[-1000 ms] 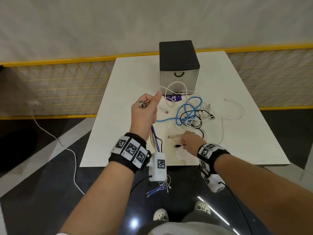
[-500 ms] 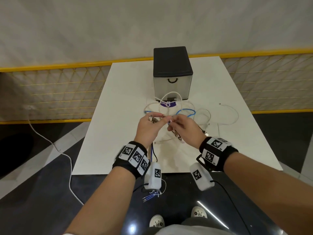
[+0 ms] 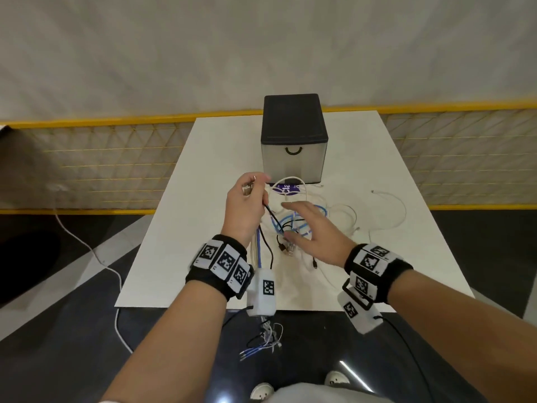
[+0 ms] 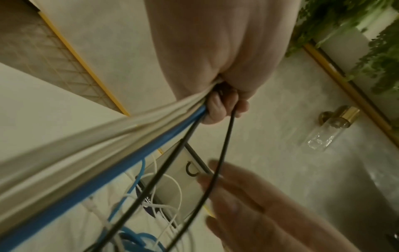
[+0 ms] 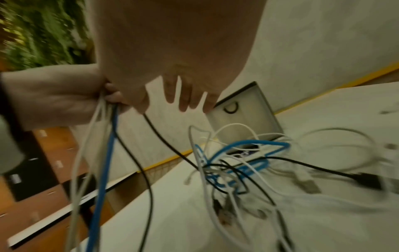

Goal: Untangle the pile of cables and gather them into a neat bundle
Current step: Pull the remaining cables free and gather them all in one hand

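My left hand (image 3: 250, 199) is raised above the white table (image 3: 197, 205) and grips the gathered ends of several cables. White, blue and black strands (image 3: 259, 248) hang from it past the table's front edge; the left wrist view shows the fingers (image 4: 224, 105) curled round them. My right hand (image 3: 303, 223) hovers with straight, spread fingers just above the tangled pile (image 3: 345, 216) of blue, black and white cables and holds nothing. In the right wrist view its fingers (image 5: 183, 97) point toward the pile (image 5: 237, 167). A black cable (image 3: 271, 219) runs from my left hand into the pile.
A small drawer box (image 3: 293, 135) with a black top stands behind the pile. A purple-labelled item (image 3: 286, 189) lies at its foot under cables. A white cable (image 3: 389, 205) loops out to the right. A yellow mesh fence (image 3: 87, 164) borders the table; another cable (image 3: 87, 245) lies on the floor.
Half a second ago both hands met at the cable ends. My right hand has since let go and dropped, open, over the pile. My left hand keeps the ends and sits a little higher.
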